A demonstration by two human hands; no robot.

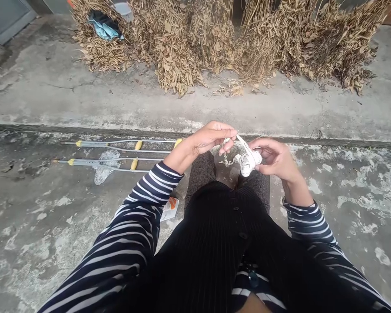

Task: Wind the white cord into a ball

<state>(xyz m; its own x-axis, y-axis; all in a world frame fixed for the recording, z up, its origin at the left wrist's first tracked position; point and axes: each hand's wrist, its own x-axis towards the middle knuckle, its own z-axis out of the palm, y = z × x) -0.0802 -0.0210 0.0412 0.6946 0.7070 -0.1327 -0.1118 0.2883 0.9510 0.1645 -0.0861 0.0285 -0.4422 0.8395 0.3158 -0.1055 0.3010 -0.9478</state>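
Left hand [211, 138]: closed pinch on strand of white cord bundle [247, 160], 12 o'clock | right hand [275, 160]: curled, fingertips holding bundle | even tension between hands works best

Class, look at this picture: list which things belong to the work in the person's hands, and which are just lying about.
In the work: left hand, right hand, bundle of white cord.
Lying about: pair of crutches, dried plant bundles, blue cloth, small packet.
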